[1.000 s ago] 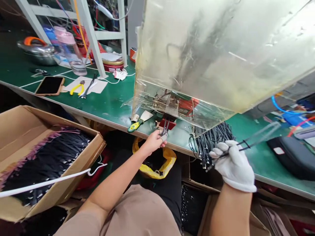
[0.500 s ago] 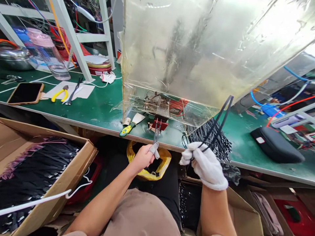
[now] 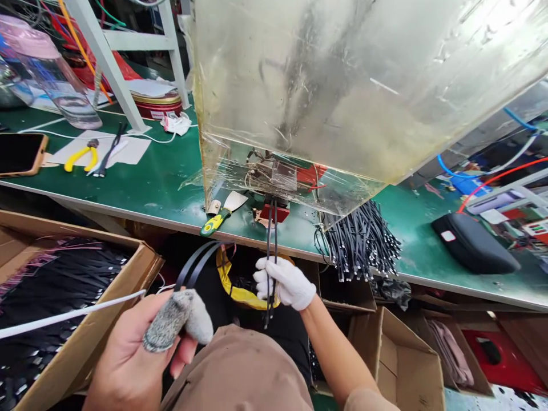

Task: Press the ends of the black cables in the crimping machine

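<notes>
At the front edge of the green bench (image 3: 166, 200), the gloved right hand (image 3: 285, 282) has its fingers closed on a black cord (image 3: 275, 240), whose two strands run up to the red block (image 3: 280, 214) under the clear cover (image 3: 317, 108). Nearer the camera, the left hand (image 3: 145, 342), with cloth caps on thumb and finger, pinches a dark strap (image 3: 194, 265) that arches toward the yellow bag (image 3: 225, 279). Right of the block, a bundle of cords (image 3: 359, 242) hangs over the edge; left of it lies a scraper (image 3: 215, 221).
</notes>
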A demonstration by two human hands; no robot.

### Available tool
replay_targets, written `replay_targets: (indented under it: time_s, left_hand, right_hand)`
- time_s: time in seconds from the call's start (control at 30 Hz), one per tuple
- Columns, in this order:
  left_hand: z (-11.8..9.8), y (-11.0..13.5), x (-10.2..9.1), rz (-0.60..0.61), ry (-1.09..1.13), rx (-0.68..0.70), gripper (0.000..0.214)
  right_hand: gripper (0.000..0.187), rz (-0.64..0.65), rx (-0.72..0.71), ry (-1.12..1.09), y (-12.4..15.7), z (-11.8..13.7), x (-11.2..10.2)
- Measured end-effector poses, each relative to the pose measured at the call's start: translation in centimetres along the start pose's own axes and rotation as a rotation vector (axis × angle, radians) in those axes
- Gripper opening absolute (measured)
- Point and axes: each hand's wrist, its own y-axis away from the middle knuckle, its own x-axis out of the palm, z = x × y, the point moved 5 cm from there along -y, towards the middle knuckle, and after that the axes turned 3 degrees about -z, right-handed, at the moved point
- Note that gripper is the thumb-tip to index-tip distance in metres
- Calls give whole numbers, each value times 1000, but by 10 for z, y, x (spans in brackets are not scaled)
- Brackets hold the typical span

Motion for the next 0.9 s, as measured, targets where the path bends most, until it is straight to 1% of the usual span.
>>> replay_targets:
  time_s: [0.07, 0.1, 0.13, 0.2, 0.23, 0.3, 0.4, 0.57, 0.77, 0.9]
  left_hand:
    - [-8, -10, 15, 62, 64, -6, 47]
    - [-11, -14, 22, 65, 103, -12, 48]
    - [-12, -18, 27, 50, 124, -24, 50]
    - [-12, -21, 32, -48, 128, -52, 55]
    - [-10, -22, 33, -89, 119, -64, 58]
    - [-6, -22, 35, -113, 84, -82, 60]
    - [1, -23, 35, -77, 54, -80, 58]
    - [7, -25, 32, -70, 83, -105, 60]
    - [5, -23, 32, -81, 99, -123, 60]
    - [4, -21, 31, -93, 105, -145, 60]
  right_hand:
    - [50, 53, -38, -37, -10, 25, 13]
    - [46, 78, -57, -56, -17, 39, 20]
    - [42, 99, -78, -80, -24, 54, 26]
    - [28, 111, -124, -134, -40, 82, 36]
    - [20, 102, -134, -160, -47, 92, 39]
    - [11, 64, -113, -205, -59, 106, 42]
    - [12, 13, -44, -256, -70, 113, 41]
    - [18, -56, -43, -296, -76, 117, 36]
    - [26, -47, -33, -321, -77, 118, 39]
    - [17, -35, -63, -296, -79, 119, 42]
